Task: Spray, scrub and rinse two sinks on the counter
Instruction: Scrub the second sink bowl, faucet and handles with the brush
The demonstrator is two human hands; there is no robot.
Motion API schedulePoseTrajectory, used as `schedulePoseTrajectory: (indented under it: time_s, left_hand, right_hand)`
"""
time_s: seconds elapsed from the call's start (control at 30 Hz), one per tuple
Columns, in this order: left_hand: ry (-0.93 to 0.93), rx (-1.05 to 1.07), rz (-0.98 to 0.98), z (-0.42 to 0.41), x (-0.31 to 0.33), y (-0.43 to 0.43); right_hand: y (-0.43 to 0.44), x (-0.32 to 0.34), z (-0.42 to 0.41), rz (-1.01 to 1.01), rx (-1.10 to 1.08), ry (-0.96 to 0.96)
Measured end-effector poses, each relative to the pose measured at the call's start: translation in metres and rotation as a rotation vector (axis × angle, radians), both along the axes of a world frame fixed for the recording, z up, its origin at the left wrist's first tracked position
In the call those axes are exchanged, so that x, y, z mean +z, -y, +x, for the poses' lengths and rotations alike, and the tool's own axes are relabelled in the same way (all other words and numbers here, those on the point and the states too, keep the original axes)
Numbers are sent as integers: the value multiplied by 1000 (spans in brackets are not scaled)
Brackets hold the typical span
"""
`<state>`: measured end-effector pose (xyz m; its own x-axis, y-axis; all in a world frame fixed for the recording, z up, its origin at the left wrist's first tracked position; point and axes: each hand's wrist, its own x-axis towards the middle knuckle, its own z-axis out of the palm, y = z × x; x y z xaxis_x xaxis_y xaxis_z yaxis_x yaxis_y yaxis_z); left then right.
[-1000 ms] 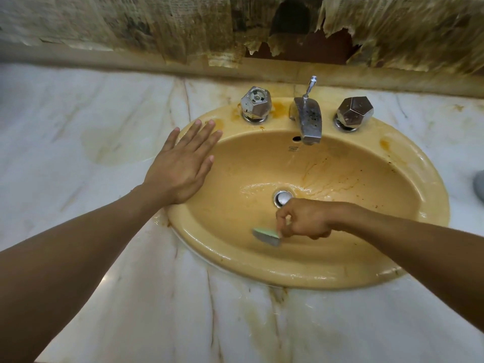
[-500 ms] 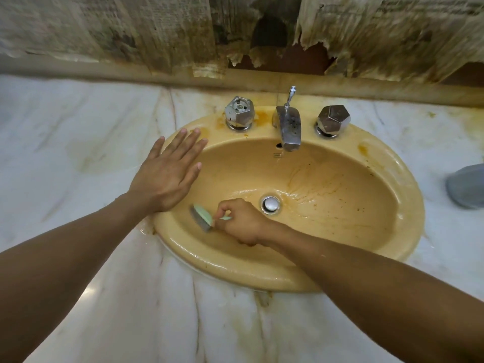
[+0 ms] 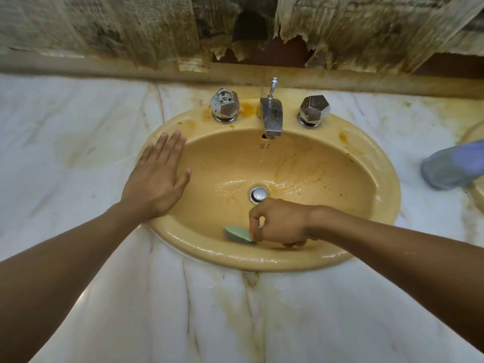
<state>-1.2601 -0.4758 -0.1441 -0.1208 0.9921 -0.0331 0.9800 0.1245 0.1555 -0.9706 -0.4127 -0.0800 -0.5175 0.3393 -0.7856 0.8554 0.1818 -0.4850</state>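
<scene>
Scrubber (image 3: 238, 233) moved rightward, protruding left from gripping right hand (image 3: 281, 222)

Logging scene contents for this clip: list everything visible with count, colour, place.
sink: 1, yellow, set in counter
counter: 1, white marble, around sink
spout: 1, chrome, back rim centre
tap knobs: 2, chrome, flanking the spout
drain plug: 1, chrome, basin bottom
sponge: 1, green, near basin wall
bottle: 1, bluish, blurred, counter at right
newspaper: torn sheets, yellowed, wall behind
left hand: 1, flat on sink's left rim
right hand: 1, gripping the sponge
</scene>
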Motion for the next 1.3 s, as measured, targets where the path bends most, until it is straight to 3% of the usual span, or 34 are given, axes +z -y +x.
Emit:
schedulePoseTrajectory:
  time_s: [0.2,0.43,0.63,0.7,0.87,1.07,1.23,1.3]
  left_hand:
    - [36,130,-1,20,-1,31]
    - [23,158,-17,25,0,36]
    - [-36,138,-26,20,-3,23]
    - [-49,140,-15,19,-4,16]
    - [1,129,24,13,-2,10]
    - [25,183,68,20,-1,12]
    - [32,183,68,19,-3,12]
    - [40,200,71,19,-3,11]
  right_hand:
    - [-27,33,54,-6,-17,215]
    - [15,25,5,63,-10,45]
    - [-52,38,112,93,-43,276]
    - [-58,31,117,87,-39,277]
    - [-47,13,98,108,142,125]
    - [-115,25,159,332,255,230]
    - [-99,15,144,379,539,172]
    - [-114,20,137,593,631,278]
